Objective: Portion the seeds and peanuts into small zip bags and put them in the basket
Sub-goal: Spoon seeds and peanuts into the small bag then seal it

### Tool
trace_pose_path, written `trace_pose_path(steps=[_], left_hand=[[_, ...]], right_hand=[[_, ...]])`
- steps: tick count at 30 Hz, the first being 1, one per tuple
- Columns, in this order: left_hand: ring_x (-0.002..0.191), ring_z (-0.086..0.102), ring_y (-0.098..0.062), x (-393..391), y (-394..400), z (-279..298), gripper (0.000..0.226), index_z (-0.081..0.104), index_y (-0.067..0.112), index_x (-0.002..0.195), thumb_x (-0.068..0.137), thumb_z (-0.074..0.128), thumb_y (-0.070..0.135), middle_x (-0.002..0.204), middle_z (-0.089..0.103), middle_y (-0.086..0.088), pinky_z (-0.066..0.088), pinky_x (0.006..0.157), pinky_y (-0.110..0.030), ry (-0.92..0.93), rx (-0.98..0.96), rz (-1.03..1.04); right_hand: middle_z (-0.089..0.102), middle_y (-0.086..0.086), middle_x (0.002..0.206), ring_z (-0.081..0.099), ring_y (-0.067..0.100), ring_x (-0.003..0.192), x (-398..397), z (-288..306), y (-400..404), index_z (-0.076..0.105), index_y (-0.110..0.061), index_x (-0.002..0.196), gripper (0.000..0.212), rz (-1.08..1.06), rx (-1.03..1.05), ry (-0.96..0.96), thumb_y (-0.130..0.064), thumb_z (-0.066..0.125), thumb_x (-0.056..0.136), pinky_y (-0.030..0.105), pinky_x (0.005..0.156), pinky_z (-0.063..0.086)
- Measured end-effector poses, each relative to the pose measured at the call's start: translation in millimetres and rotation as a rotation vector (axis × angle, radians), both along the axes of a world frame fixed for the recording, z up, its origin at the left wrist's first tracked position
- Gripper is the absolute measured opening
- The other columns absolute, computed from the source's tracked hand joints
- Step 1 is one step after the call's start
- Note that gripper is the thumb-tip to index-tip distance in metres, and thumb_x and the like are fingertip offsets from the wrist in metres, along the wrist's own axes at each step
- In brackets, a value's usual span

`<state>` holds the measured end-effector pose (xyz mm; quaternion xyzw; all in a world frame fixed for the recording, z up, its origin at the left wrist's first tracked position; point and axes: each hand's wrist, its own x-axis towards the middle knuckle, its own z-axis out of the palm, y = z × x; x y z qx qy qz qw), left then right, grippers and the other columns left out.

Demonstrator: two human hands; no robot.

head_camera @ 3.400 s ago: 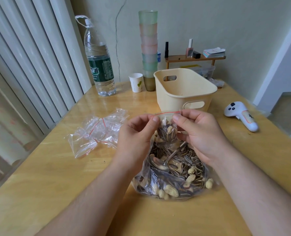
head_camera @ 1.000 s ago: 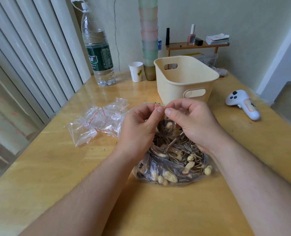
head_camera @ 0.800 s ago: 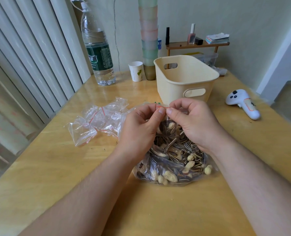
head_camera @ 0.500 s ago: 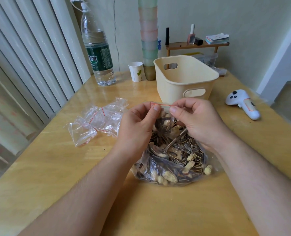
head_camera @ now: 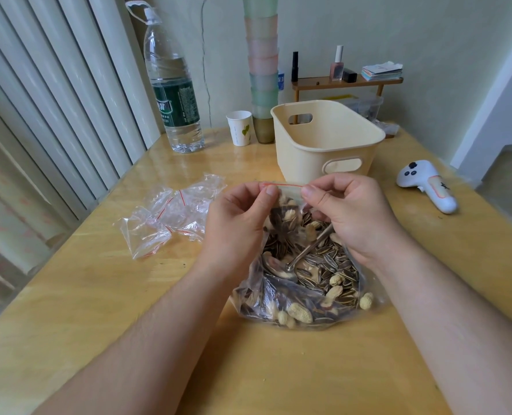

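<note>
A single head-worn camera is looking forward and down across the desk (head_camera: pixel 77 295) from the person's own seat. It is sitting close: both forearms are entering from the bottom edge, and the left hand (head_camera: pixel 236 226) and right hand (head_camera: pixel 350 214) are meeting near the middle of the frame. The view is facing the far wall, taking in the basket (head_camera: pixel 326 142) beyond the hands and the bottle (head_camera: pixel 173 94) towards the back left. The wide lens is bending the blinds (head_camera: pixel 54 85) at the left edge, so distances out there are probably distorted. No second view is sharing the scene.
</note>
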<state>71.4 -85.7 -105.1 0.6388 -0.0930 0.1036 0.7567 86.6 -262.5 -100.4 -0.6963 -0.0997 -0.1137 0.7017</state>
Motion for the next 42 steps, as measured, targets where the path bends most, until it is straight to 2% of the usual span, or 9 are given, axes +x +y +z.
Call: trace_pose_path(steps=[7, 13, 16, 20, 24, 29, 32, 35, 42], left_hand=[[0.077, 0.064, -0.012, 4.7, 3.2, -2.9, 0.019, 0.073, 0.015, 0.081, 0.096, 0.071, 0.004, 0.075, 0.072, 0.003, 0.053, 0.076, -0.027, -0.007, 0.080, 0.037], [0.079, 0.070, -0.018, 6.7, 2.4, -4.2, 0.009, 0.076, 0.011, 0.087, 0.096, 0.075, 0.010, 0.080, 0.076, -0.003, 0.059, 0.080, -0.037, 0.046, 0.045, 0.120], [0.079, 0.072, -0.019, 6.4, 1.9, -5.0, 0.004, 0.078, 0.013, 0.093, 0.095, 0.076, 0.015, 0.083, 0.078, -0.006, 0.060, 0.079, -0.040, 0.019, 0.026, 0.099], [0.081, 0.068, 0.001, 2.0, -1.3, -3.5, 0.022, 0.074, 0.024, 0.121, 0.101, 0.068, 0.031, 0.094, 0.079, 0.008, 0.053, 0.073, -0.020, -0.030, 0.064, 0.018], [0.101, 0.076, -0.014, 0.7, -1.1, -8.7, 0.051, 0.066, 0.035, 0.133, 0.091, 0.068, 0.063, 0.109, 0.079, 0.003, 0.060, 0.093, -0.046, 0.030, 0.250, -0.121], [0.072, 0.063, -0.007, 3.0, -0.7, -6.0, 0.029, 0.074, 0.027, 0.115, 0.094, 0.075, 0.047, 0.080, 0.071, 0.012, 0.050, 0.069, -0.030, -0.103, 0.387, -0.071], [0.082, 0.069, -0.005, 8.9, -2.7, -3.8, 0.045, 0.068, 0.029, 0.134, 0.096, 0.071, 0.053, 0.091, 0.076, 0.008, 0.055, 0.076, -0.032, -0.085, 0.384, -0.067], [0.090, 0.072, -0.011, 8.6, -4.5, -2.5, 0.059, 0.055, 0.034, 0.149, 0.097, 0.062, 0.062, 0.099, 0.076, 0.007, 0.058, 0.083, -0.033, -0.163, 0.506, -0.018], [0.091, 0.066, -0.006, 2.6, -9.1, -4.4, 0.059, 0.040, 0.042, 0.153, 0.099, 0.063, 0.032, 0.110, 0.069, 0.019, 0.056, 0.084, -0.038, -0.272, 0.746, 0.079]], right_hand=[[0.063, -0.004, 0.062, 0.054, 0.013, 0.062, 4.3, -2.3, -2.9, 0.076, -0.027, 0.068, 0.014, -0.014, 0.020, -0.067, -0.024, 0.086, 0.077, 0.027, 0.065, 0.047], [0.079, -0.002, 0.097, 0.072, 0.011, 0.090, -2.7, -6.8, 0.5, 0.078, -0.024, 0.106, 0.038, 0.109, -0.070, 0.043, -0.052, 0.074, 0.082, 0.037, 0.084, 0.057], [0.080, 0.001, 0.099, 0.074, 0.019, 0.098, -5.6, -7.1, 8.5, 0.078, -0.017, 0.109, 0.023, 0.071, -0.054, 0.029, -0.034, 0.072, 0.094, 0.039, 0.089, 0.059], [0.080, 0.010, 0.097, 0.074, 0.032, 0.098, -5.8, -8.2, 11.4, 0.082, -0.018, 0.104, 0.015, -0.014, -0.022, -0.023, -0.029, 0.073, 0.097, 0.048, 0.089, 0.059], [0.081, 0.011, 0.097, 0.076, 0.032, 0.098, -6.9, -7.1, 16.1, 0.083, -0.018, 0.099, 0.014, -0.049, 0.081, -0.017, -0.027, 0.074, 0.094, 0.048, 0.091, 0.061], [0.081, 0.009, 0.094, 0.076, 0.021, 0.092, -2.7, -2.6, 22.5, 0.084, -0.020, 0.091, 0.017, -0.093, 0.137, 0.028, -0.015, 0.069, 0.099, 0.037, 0.081, 0.058], [0.080, 0.009, 0.095, 0.075, 0.024, 0.093, 2.0, 4.3, 24.8, 0.083, -0.018, 0.093, 0.018, -0.073, 0.146, 0.026, -0.014, 0.067, 0.100, 0.041, 0.084, 0.061], [0.075, -0.001, 0.076, 0.069, 0.008, 0.069, 4.1, 19.0, 22.9, 0.079, -0.011, 0.091, 0.016, -0.114, 0.147, 0.001, -0.012, 0.067, 0.101, 0.024, 0.062, 0.055], [0.069, -0.016, 0.068, 0.061, 0.007, 0.056, 48.1, 80.6, -7.1, 0.073, -0.029, 0.083, 0.016, -0.436, -0.023, -0.210, -0.029, 0.071, 0.099, 0.027, 0.055, 0.052]])
